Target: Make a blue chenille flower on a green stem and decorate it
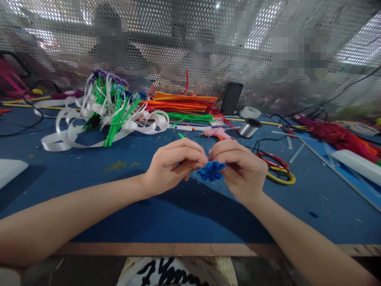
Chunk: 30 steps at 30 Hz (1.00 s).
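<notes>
A small blue pipe-cleaner flower [210, 171] is held up between my two hands above the middle of the blue table. My left hand [175, 163] is closed, with thumb and fingertips pinching at the flower's left side. A bit of green stem [181, 136] pokes out above its knuckles. On the flower's other side, my right hand [242, 167] is closed too, its thumb and forefinger against the petals. Fingers hide the exact grip points. Just behind the hands lies a pink glue gun [214, 133].
Finished flowers with green stems [114, 107] and white ribbon [67, 135] lie back left. Orange pipe cleaners [181, 104], a phone [232, 98], a wire spool [250, 128] and yellow-handled scissors [282, 176] surround the work area. A perforated metal screen [160, 51] stands behind.
</notes>
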### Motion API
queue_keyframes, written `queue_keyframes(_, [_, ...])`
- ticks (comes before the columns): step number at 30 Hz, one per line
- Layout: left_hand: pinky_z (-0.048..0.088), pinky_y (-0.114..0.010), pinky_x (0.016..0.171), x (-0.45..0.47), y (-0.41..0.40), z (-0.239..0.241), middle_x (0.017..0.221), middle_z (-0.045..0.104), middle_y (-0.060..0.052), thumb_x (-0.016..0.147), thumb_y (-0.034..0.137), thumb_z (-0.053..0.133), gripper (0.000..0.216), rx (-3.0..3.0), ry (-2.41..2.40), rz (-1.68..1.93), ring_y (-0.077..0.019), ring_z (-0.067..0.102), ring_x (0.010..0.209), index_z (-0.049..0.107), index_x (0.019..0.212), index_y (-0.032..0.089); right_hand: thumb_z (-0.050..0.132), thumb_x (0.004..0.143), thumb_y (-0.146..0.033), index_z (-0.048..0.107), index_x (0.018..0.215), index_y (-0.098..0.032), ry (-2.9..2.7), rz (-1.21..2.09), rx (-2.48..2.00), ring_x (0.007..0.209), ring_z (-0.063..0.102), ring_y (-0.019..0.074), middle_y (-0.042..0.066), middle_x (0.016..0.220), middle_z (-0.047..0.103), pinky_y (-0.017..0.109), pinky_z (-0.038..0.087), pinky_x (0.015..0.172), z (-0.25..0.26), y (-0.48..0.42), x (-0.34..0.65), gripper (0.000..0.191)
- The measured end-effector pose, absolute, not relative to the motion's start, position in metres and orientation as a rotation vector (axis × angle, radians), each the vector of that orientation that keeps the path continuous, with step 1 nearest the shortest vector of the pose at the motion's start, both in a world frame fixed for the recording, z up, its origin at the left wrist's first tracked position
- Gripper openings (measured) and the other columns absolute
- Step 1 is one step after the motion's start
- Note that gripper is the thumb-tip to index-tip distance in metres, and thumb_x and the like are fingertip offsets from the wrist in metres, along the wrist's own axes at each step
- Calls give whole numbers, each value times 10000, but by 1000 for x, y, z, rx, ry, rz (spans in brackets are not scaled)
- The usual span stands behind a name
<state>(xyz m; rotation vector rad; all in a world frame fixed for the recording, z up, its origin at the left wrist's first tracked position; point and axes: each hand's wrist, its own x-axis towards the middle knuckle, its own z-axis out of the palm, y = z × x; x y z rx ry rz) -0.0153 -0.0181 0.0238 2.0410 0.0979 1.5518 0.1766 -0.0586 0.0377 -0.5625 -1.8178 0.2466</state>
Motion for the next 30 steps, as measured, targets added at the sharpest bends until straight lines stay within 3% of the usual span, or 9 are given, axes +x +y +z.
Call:
queue_keyframes(6, [502,-89,461,-15,-19,22,944,666,-43,925,96,644,69,2017,96,1525,-9,578,534,688,907,147,682,910,-201,728,901,-238,-1795,197,-606,789,660,191,39,824,701,349,544,746,33,-59,172,60])
queue_keyframes(14, [539,-124,549,-15,-12,23,978,696,-64,918,89,645,111,2145,158,1658,-54,634,667,692,984,165,714,845,-109,753,999,-285,-1767,9,-643,795,682,197,28,868,745,354,562,733,31,-58,175,236])
queue_keyframes(21, [514,-124,518,-16,-10,25,923,718,-63,895,119,673,97,2221,156,1678,-61,627,644,687,985,154,715,843,-147,732,1036,-283,-1805,4,-641,823,683,217,44,898,746,384,571,749,33,-57,178,237])
queue_keyframes(30, [580,-195,751,-22,-8,30,908,756,-62,858,68,694,122,2401,109,1734,-121,716,822,688,939,159,676,849,-91,728,1031,-267,-1811,56,-609,833,683,216,52,909,739,390,565,762,35,-57,176,258])
